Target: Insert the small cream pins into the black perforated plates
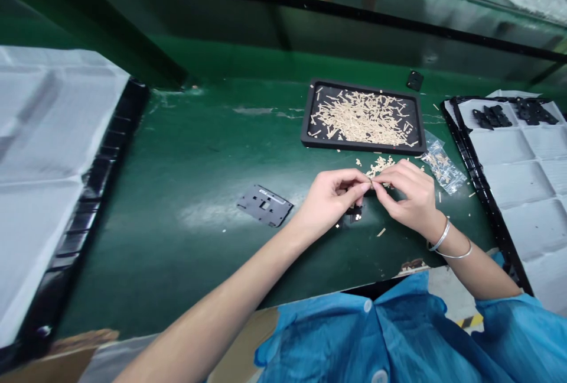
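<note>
left hand: thumb and forefinger drawn together in a pinch at a small piece, mostly hidden by the fingertips.
right hand: thumb and forefinger closed on the same small piece from the other side.
small piece: directly between the two sets of fingertips, raised over the green tabletop; both hands are equally near, and its long axis is too small to tell.
black part: on the tabletop, just below the left fingertips on the person's side, partly covered by that hand; it looks nearer the left hand than the right.
loose pale pieces: a small heap just beyond the right fingers, partly hidden by them.
black tray: past the heap, long side running across the table, holding a pile of pale strips.
clear plastic bag: right of the heap, near the right hand, with small pieces inside.
dark grey plate: left of the left hand, flat, long axis slanting down toward the right.
</note>
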`<state>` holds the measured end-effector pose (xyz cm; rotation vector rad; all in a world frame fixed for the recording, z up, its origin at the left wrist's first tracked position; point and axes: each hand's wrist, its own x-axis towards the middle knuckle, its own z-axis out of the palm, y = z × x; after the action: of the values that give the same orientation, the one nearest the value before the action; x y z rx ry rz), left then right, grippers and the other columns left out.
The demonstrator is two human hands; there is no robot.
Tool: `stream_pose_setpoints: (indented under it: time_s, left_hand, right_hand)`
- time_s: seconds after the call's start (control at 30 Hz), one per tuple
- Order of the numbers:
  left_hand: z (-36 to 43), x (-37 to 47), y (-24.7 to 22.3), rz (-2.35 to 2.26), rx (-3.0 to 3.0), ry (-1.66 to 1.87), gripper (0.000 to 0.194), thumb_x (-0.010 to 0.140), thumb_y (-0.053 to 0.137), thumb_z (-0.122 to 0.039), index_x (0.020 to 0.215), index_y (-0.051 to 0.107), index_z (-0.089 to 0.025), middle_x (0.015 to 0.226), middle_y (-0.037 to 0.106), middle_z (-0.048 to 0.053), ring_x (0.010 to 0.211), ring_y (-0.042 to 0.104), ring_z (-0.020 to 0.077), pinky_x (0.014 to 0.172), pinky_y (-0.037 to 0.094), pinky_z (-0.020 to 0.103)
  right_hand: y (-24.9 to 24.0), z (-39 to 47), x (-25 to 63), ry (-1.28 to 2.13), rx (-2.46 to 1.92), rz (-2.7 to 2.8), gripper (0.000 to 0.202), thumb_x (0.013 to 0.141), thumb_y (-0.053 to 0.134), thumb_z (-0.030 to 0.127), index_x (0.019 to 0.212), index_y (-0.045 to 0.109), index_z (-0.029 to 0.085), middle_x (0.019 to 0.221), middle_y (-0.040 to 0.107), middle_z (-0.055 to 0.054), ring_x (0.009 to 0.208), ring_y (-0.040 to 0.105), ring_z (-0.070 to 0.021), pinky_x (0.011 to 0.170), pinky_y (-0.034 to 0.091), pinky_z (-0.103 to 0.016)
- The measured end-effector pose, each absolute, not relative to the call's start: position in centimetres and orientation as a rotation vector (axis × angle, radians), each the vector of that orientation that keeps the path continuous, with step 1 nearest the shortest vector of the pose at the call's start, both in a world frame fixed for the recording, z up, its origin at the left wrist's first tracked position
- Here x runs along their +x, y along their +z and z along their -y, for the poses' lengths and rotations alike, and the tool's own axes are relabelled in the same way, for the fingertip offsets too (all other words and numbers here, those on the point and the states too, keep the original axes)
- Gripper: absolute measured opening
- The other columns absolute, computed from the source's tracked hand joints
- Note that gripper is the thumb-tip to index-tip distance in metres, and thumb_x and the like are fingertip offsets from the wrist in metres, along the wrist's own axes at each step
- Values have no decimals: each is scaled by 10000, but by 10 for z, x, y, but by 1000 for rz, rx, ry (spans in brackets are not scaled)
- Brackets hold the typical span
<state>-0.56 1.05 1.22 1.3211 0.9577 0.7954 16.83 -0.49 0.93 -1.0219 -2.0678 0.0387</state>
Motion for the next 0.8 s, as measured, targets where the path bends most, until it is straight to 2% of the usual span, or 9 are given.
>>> stream_pose_setpoints:
  time_s: [0.13, 0.2, 0.3, 0.4, 0.63, 0.8]
  left_hand:
    - [-10, -5, 11, -952, 1188, 793, 188, 737, 684, -331, 704, 675, -146, 497, 552, -16, 443, 426, 73, 440, 338, 201]
    - [-10, -4, 9, -953, 1101, 831, 209, 731, 701, -349, 739, 693, -141, 494, 557, -17, 425, 412, 65, 420, 309, 197]
    - [-10, -3, 6, -935, 998, 859, 229, 721, 716, -358, 779, 701, -136, 493, 567, -19, 415, 418, 60, 413, 284, 193]
    - [-10, -2, 4, -920, 963, 850, 240, 717, 723, -366, 764, 691, -133, 485, 570, -17, 406, 414, 59, 411, 269, 199]
    - [-9, -1, 5, -946, 1064, 831, 226, 745, 697, -363, 726, 676, -139, 521, 593, -1, 430, 447, 75, 425, 312, 209]
    - [-8, -2, 7, -957, 1206, 842, 170, 763, 673, -321, 731, 670, -154, 559, 588, -9, 464, 461, 81, 459, 368, 212]
  right_hand:
    - [5, -3, 176, -40, -1220, 1993, 146, 864, 571, 127, 762, 644, 202, 699, 702, -34, 656, 628, -164, 621, 505, -304]
    - [3, -6, 179, -80, -1315, 1964, 171, 880, 539, 115, 815, 668, 207, 765, 724, -38, 716, 654, -174, 659, 518, -318]
    - [3, -5, 178, -72, -1230, 1982, 140, 888, 564, 135, 892, 683, 208, 865, 740, -53, 809, 675, -189, 720, 544, -339]
    - [4, 1, 172, -78, -1077, 2011, 49, 865, 640, 173, 869, 682, 198, 818, 725, -61, 760, 654, -188, 686, 544, -343]
    - [5, 6, 167, -5, -1000, 1996, 103, 867, 615, 133, 846, 667, 219, 792, 704, -46, 732, 623, -179, 669, 507, -342]
    - [11, 8, 163, 231, -1146, 1896, 120, 865, 596, 167, 753, 616, 205, 716, 666, -24, 666, 589, -150, 598, 489, -300]
